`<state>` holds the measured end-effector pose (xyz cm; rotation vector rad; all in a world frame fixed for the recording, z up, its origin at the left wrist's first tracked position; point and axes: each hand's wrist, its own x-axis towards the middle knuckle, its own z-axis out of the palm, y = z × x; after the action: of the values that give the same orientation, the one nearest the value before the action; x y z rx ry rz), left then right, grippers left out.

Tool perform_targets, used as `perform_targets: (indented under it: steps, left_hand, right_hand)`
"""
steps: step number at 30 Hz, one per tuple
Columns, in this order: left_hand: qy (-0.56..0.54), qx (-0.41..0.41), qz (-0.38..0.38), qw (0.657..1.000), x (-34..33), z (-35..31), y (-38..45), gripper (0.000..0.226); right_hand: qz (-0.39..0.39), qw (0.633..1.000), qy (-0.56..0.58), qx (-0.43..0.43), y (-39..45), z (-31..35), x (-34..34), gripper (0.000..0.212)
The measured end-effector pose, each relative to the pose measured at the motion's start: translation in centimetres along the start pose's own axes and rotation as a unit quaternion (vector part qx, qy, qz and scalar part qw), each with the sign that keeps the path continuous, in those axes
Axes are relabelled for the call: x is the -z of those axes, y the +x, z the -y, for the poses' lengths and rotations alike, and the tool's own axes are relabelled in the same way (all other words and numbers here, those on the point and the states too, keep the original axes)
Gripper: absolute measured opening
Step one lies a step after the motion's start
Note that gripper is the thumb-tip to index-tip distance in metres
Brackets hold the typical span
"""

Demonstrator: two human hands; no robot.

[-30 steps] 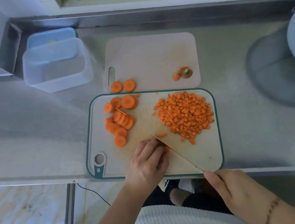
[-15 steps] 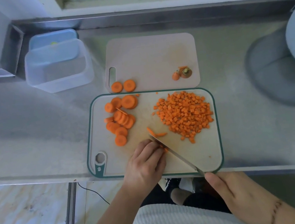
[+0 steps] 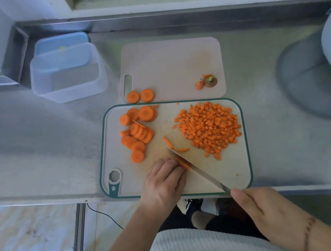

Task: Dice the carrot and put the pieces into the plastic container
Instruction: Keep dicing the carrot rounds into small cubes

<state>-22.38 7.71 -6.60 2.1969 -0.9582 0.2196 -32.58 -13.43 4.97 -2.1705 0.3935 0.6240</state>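
**Station check: carrot dicing in progress, container not yet loaded**

The steel counter (image 3: pixel 256 55) is smooth and dull-brushed. On it, the green-rimmed cutting board (image 3: pixel 237 170) lies close to the person, evidently for reach; a plain pale board (image 3: pixel 173 61) behind it holds the carrot top (image 3: pixel 209 81) and two rounds. The plastic container (image 3: pixel 66 75), translucent with rounded corners, stands well apart at rear left, with no carrot visible inside. The diced pile (image 3: pixel 208 128), small cubes, is kept right of the blade; uncut carrot slices (image 3: pixel 136 133) wait left. The left hand (image 3: pixel 163 184) steadies a slice (image 3: pixel 183 164), fingers curled together over it, presumably shielding tips. The right hand (image 3: pixel 269 210) holds the knife (image 3: pixel 197 171); its finger position cannot be determined.
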Motion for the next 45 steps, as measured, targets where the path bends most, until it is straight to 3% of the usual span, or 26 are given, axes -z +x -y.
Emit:
perform_targets:
  steps: [9, 16, 22, 27, 32, 35, 37, 40, 45]
  left_hand:
    - [0.001, -0.007, 0.001, 1.000, 0.3, -0.3, -0.1, 0.005]
    - [0.007, 0.004, 0.025, 1.000, 0.7, -0.3, 0.1, 0.002]
    - [0.004, 0.006, 0.020, 1.000, 0.6, -0.3, -0.2, 0.001]
    - [0.001, 0.012, 0.018, 1.000, 0.7, -0.6, -0.2, 0.002]
    - [-0.012, -0.011, 0.058, 0.998, 2.0, -0.1, 0.4, 0.006]
    - [-0.007, -0.018, 0.041, 0.999, 3.6, 0.9, 1.9, 0.013]
    - [0.040, -0.020, 0.033, 0.998, 4.3, 2.5, 3.7, 0.021]
    - [0.122, -0.063, 0.076, 0.988, 4.6, 4.7, 6.4, 0.034]
    - [0.169, -0.153, 0.167, 0.959, 4.5, 5.5, 8.7, 0.026]
  right_hand:
    - [0.037, 0.997, -0.059, -0.015, 1.1, 0.5, -1.1, 0.052]
    - [0.027, 0.999, 0.010, -0.015, -0.7, -0.1, 0.0, 0.051]
    - [0.033, 0.998, -0.032, -0.049, -0.8, -0.7, -0.6, 0.057]
    - [0.039, 0.998, -0.046, -0.007, 1.6, 0.6, -2.2, 0.060]
    - [0.040, 0.998, 0.046, -0.034, -0.4, -0.5, -0.4, 0.064]
    - [0.049, 0.988, 0.119, -0.082, -2.0, -1.5, 0.6, 0.074]
    - [0.049, 0.986, 0.116, -0.109, -2.4, -1.6, 0.8, 0.064]
    - [0.034, 0.990, 0.085, -0.104, -2.4, -1.8, 0.7, 0.064]
    - [0.008, 0.992, 0.086, -0.090, -2.3, -2.7, 0.6, 0.057]
